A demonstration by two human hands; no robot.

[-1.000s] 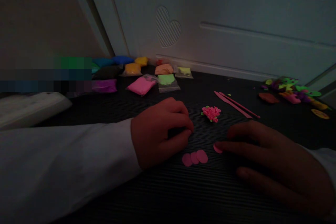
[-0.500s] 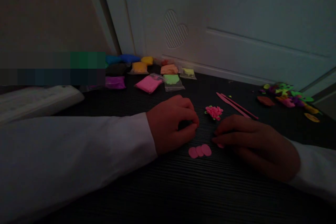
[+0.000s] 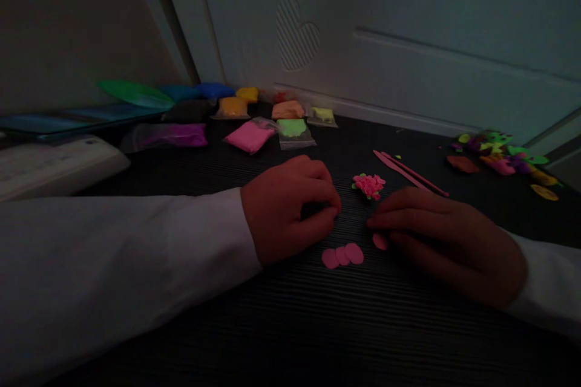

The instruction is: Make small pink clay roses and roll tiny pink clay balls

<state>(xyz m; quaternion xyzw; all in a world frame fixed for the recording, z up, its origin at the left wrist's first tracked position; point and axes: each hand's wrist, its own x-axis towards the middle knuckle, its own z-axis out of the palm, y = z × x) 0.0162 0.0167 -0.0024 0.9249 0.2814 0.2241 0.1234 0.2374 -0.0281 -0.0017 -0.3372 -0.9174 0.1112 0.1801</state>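
Observation:
My left hand [image 3: 293, 208] rests on the dark table with its fingers curled and thumb and forefinger pressed together; whatever may be between them is hidden. Just below and right of it lie three overlapping flat pink clay discs [image 3: 354, 253] in a row. A single pink clay disc [image 3: 380, 242] lies on the table beside the fingertips of my right hand [image 3: 445, 239]. That hand is open, its fingers stretched out and the thumb apart from them. Beyond both hands sits a small pink clay flower cluster [image 3: 369, 185] with green leaf bits at its edge.
Two slim pink modelling tools [image 3: 403, 172] lie behind my right hand. Bagged clay, including a pink pack [image 3: 251, 135], lines the back. Coloured clay pieces [image 3: 499, 157] are heaped at far right. A white object [image 3: 59, 166] lies at left, below a white door [image 3: 408, 66].
My right fingers have lifted a little from the single disc, which now shows more fully. My left hand keeps its curled shape. The whole view has shifted slightly.

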